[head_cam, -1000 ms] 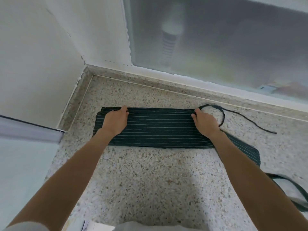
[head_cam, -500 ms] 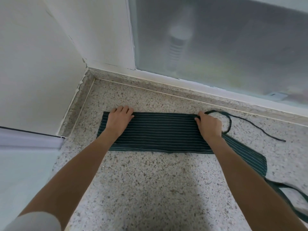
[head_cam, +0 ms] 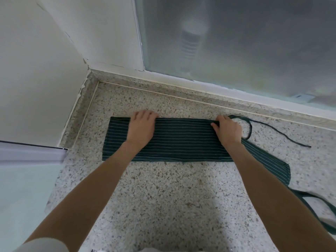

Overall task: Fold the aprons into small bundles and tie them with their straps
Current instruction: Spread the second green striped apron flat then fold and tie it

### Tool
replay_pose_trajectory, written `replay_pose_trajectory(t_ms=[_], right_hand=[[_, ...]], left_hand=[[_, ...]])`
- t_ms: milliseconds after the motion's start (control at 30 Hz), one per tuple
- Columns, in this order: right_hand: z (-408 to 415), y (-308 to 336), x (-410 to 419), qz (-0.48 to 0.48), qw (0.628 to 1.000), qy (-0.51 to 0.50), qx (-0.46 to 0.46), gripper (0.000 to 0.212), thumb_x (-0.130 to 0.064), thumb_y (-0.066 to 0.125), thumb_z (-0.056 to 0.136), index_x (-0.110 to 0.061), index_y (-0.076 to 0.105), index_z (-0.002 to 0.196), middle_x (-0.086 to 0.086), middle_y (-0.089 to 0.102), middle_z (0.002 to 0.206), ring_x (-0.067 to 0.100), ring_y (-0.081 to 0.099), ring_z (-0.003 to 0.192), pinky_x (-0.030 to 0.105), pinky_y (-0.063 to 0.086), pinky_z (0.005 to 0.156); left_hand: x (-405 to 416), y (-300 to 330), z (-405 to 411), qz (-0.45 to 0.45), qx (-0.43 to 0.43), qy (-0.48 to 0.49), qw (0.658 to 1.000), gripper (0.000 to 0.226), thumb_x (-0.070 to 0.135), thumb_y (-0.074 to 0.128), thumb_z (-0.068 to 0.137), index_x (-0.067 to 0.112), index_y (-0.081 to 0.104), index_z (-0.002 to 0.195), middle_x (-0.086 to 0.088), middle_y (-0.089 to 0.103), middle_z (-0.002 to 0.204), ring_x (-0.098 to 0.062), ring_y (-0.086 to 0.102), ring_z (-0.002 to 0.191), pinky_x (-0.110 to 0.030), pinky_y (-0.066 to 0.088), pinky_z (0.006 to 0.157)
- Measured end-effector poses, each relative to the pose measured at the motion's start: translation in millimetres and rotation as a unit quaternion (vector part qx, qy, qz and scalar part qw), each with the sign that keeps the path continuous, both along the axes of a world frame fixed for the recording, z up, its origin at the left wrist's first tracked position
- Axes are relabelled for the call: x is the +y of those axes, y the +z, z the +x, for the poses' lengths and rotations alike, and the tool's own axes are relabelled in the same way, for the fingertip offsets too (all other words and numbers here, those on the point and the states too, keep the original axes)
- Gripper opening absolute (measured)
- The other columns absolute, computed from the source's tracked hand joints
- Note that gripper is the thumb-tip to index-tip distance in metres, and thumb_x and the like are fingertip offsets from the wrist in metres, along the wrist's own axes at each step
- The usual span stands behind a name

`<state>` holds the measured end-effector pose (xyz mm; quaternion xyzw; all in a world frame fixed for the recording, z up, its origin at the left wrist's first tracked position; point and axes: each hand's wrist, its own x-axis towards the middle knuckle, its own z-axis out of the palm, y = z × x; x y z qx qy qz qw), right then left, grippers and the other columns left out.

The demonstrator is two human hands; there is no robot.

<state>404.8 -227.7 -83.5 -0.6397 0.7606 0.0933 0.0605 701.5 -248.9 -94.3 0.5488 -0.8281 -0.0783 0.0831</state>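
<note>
Speckled terrazzo floor (head_cam: 163, 197) fills the head view, and on it lies the apron (head_cam: 181, 140), dark green with thin pale stripes, folded into a long flat band that runs left to right. Its right end spreads into a wider striped flap (head_cam: 272, 166) angled toward the near right.

The left hand (head_cam: 141, 128) lies palm down on the band near its left end, fingers together and curling over the far edge, which hides whether they grip the cloth. The right hand (head_cam: 228, 130) sits near the band's right end, thumb laid along the top and fingers bent over the far edge, pinching the fabric there. Both forearms reach in from the bottom of the picture and cover parts of the band's near edge.

A thin strap (head_cam: 280, 132) loops just beside the right hand and trails off across the floor to the right. A second, broader strap (head_cam: 320, 202) leaves the flap and curves out at the right border.

Beyond the apron, a pale strip (head_cam: 181, 96) is set into the floor along a raised terrazzo border. Behind that stands a white wall (head_cam: 100, 33) on the left and a frosted glass panel (head_cam: 254, 42) on the right, with a blurred shape showing through it. A pale door edge (head_cam: 31, 153) juts in from the left
</note>
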Motion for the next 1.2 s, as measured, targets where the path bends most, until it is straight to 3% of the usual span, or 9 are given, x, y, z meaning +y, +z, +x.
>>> replay_pose_trajectory(t_ms=[133,267,400,500,600,733,900,1067,1200], right_hand=[[-5,-4,19,-0.063,0.991,-0.019,-0.114,0.034,-0.039,0.05,0.094,-0.014,0.051,0.118,0.007,0.061,0.111,0.028,0.061,0.09,0.035,0.046,0.069],[-17,-9,83,-0.128,0.982,-0.043,-0.132,0.04,-0.033,0.054,0.093,-0.01,0.052,0.125,0.012,0.052,0.131,0.032,0.045,0.125,0.046,0.037,0.104],[-35,-9,148,-0.127,0.977,-0.136,-0.108,0.041,-0.032,0.053,0.094,-0.009,0.052,0.129,0.018,0.045,0.139,0.036,0.035,0.132,0.053,0.029,0.108],[-45,-8,180,-0.125,0.964,-0.209,-0.108,0.049,-0.043,0.038,0.095,-0.009,0.054,0.127,0.022,0.045,0.137,0.041,0.034,0.132,0.055,0.026,0.108],[-56,-10,206,-0.103,0.952,-0.278,-0.079,0.062,-0.05,0.026,0.093,-0.005,0.053,0.125,0.028,0.047,0.133,0.045,0.038,0.128,0.057,0.024,0.107],[-66,-13,236,-0.058,0.923,-0.374,-0.071,0.061,-0.049,0.034,0.097,0.0,0.042,0.133,0.026,0.044,0.136,0.042,0.035,0.129,0.054,0.022,0.108],[-77,-7,264,-0.057,0.894,-0.439,-0.067,0.069,-0.055,0.031,0.095,0.005,0.053,0.121,0.028,0.053,0.123,0.041,0.042,0.118,0.049,0.029,0.1],[-90,-3,271,0.013,0.916,-0.382,-0.122,0.047,-0.048,0.047,0.092,-0.007,0.061,0.109,0.017,0.052,0.125,0.038,0.036,0.121,0.049,0.025,0.101],[-104,-2,273,-0.012,0.949,-0.278,-0.148,0.029,-0.04,0.052,0.092,-0.016,0.057,0.107,0.006,0.057,0.112,0.029,0.048,0.109,0.044,0.03,0.093]], left_hand=[[32,8,-70,0.102,0.039,-0.109,0.988,0.051,0.045,0.038,0.096,0.022,0.035,0.141,0.0,0.038,0.147,-0.018,0.029,0.138,-0.042,0.016,0.115],[55,-9,-119,0.158,-0.063,-0.119,0.978,0.07,0.06,0.025,0.094,0.022,0.007,0.15,0.001,0.001,0.159,-0.018,-0.005,0.145,-0.055,-0.007,0.114],[63,-20,-134,0.202,-0.109,-0.127,0.965,0.071,0.061,0.019,0.094,0.026,-0.008,0.149,0.003,-0.016,0.157,-0.019,-0.018,0.143,-0.059,-0.011,0.111],[71,-22,-119,0.216,-0.117,-0.152,0.957,0.071,0.062,0.019,0.093,0.03,-0.012,0.148,0.006,-0.021,0.155,-0.017,-0.023,0.141,-0.058,-0.012,0.111],[83,-19,-99,0.222,-0.092,-0.164,0.957,0.07,0.059,0.03,0.093,0.032,-0.004,0.149,0.01,-0.017,0.156,-0.013,-0.02,0.142,-0.057,-0.012,0.112],[105,-12,-85,0.227,-0.055,-0.136,0.963,0.065,0.046,0.049,0.089,0.031,0.021,0.146,0.012,0.003,0.157,-0.011,-0.007,0.144,-0.059,-0.005,0.112],[113,-2,-99,0.127,-0.016,-0.064,0.99,0.044,0.035,0.047,0.093,0.018,0.043,0.134,-0.001,0.039,0.143,-0.022,0.036,0.131,-0.044,0.02,0.112],[94,-2,-134,0.113,0.042,-0.144,0.982,0.042,0.022,0.045,0.096,0.015,0.042,0.137,-0.003,0.041,0.142,-0.022,0.037,0.13,-0.038,0.027,0.108],[84,-8,-148,0.118,0.024,-0.16,0.98,0.036,0.02,0.045,0.096,0.02,0.049,0.131,0.001,0.048,0.136,-0.022,0.04,0.126,-0.039,0.03,0.105]])
